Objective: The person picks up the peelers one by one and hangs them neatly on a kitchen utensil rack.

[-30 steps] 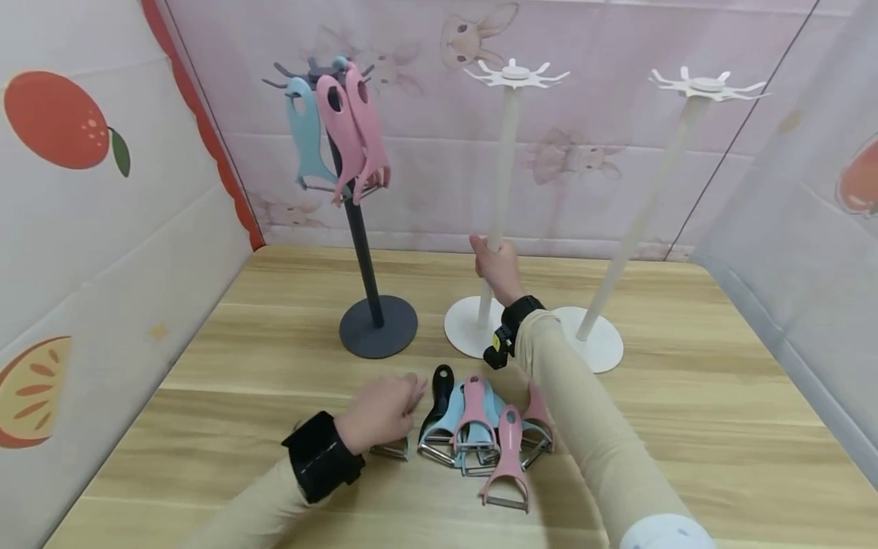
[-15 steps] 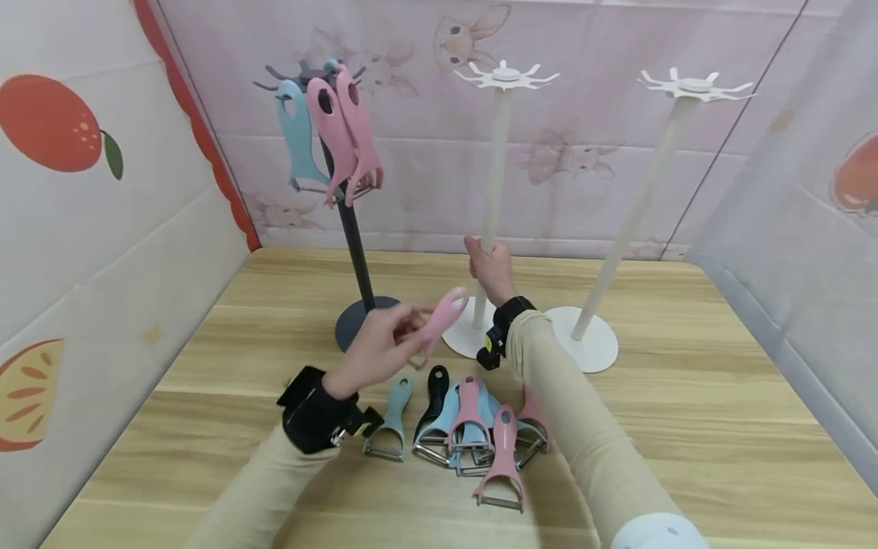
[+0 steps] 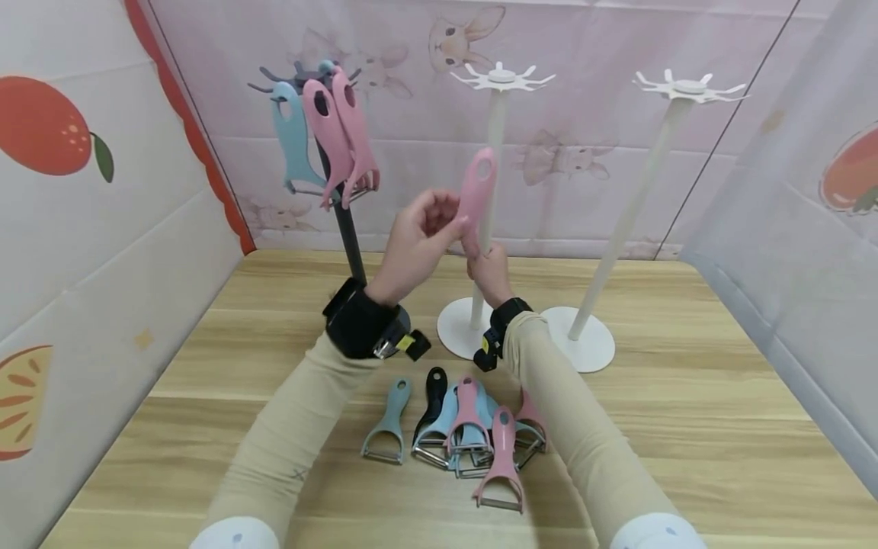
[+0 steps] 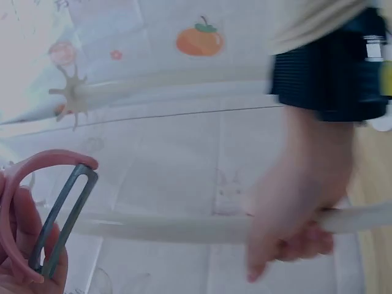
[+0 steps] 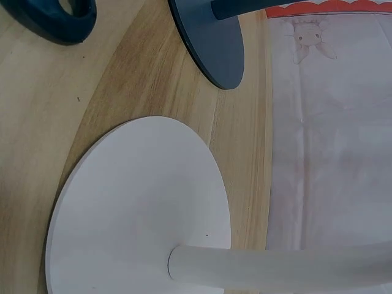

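No text, label, brand, number or sign can be read on the peelers (image 3: 504, 442), stands (image 3: 496, 126), table (image 3: 693, 419) or wall cloth (image 3: 583, 210).

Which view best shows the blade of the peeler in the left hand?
Left wrist: it shows the metal blade, slot and all, on the pink peeler. Head shows the handle but no discernible blade; right wrist shows none of it.
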Action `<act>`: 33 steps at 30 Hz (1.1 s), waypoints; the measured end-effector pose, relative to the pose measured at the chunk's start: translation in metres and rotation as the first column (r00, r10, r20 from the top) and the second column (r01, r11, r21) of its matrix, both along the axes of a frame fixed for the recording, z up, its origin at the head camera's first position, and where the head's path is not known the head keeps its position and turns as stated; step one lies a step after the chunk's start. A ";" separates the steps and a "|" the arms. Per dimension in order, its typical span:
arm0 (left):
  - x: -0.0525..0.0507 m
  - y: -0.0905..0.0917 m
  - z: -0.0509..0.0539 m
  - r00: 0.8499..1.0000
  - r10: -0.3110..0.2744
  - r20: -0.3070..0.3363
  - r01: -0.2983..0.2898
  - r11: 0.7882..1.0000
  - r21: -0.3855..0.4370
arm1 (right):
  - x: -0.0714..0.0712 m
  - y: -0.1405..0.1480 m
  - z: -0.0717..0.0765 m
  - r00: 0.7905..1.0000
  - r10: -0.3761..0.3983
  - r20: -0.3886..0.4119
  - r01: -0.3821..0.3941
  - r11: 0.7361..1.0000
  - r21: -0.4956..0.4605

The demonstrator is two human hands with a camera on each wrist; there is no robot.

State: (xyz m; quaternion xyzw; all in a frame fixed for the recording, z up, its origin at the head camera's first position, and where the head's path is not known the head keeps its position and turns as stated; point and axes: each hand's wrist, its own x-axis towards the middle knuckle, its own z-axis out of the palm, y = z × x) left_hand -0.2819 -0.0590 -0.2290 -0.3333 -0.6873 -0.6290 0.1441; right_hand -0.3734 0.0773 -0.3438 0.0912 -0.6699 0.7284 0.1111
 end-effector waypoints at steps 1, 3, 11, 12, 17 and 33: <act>-0.002 0.004 0.005 1.000 0.002 0.004 -0.002 1.000 0.022 | 0.000 0.000 0.000 1.000 -0.001 -0.001 0.001 1.000 0.008; -0.006 0.012 0.015 1.000 0.001 0.003 -0.001 0.998 0.064 | 0.000 0.000 0.000 1.000 -0.006 -0.001 0.006 1.000 0.018; -0.014 0.045 0.037 1.000 0.003 -0.009 -0.002 0.995 0.097 | 0.001 -0.002 0.001 0.999 0.021 -0.030 -0.022 0.998 -0.065; -0.015 0.049 0.039 1.000 0.015 -0.022 -0.013 0.996 0.084 | 0.001 -0.002 0.001 0.999 0.029 -0.036 -0.032 0.997 -0.075; -0.022 0.064 0.049 0.992 0.100 -0.070 -0.098 0.995 0.031 | -0.001 -0.001 0.001 0.999 0.024 -0.047 -0.026 0.999 -0.043; -0.036 0.061 0.027 0.979 0.201 -0.038 -0.201 0.980 0.003 | 0.016 -0.003 0.013 0.993 0.028 -0.114 -0.028 1.000 0.003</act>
